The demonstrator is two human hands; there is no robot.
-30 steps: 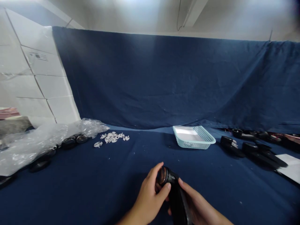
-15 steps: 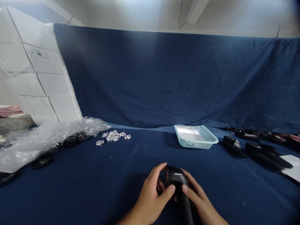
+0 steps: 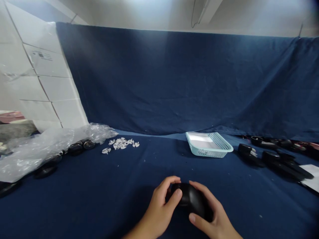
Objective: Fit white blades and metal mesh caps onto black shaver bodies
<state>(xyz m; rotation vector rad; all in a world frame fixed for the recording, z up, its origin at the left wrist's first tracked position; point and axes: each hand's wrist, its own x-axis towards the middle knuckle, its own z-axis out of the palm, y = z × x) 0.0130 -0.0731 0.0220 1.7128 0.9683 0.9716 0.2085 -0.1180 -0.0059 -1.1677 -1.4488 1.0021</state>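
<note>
Both hands are on a black handheld device [image 3: 193, 198] with a rounded head and a smooth, curved casing, low in the middle of the head view. My left hand [image 3: 161, 205] grips the head end, thumb on the near face and fingers over the far side. My right hand [image 3: 211, 212] wraps around the other end, thumb in front and fingers along the back. The palms hide part of the casing. Beneath lies a dark blue cloth [image 3: 99, 205].
A pale blue basket [image 3: 209, 153] with white sheets stands at the back. Small white plastic parts [image 3: 121, 143] lie in a pile at centre left. Clear plastic wrap [image 3: 50, 142] and round black pieces [image 3: 46, 170] are on the left. Black handled housings [image 3: 281, 164] lie at right.
The device has been turned in my hands: its handle pointed toward me with a white logo showing; now a smooth curved side shows. My right thumb has moved down and left.
</note>
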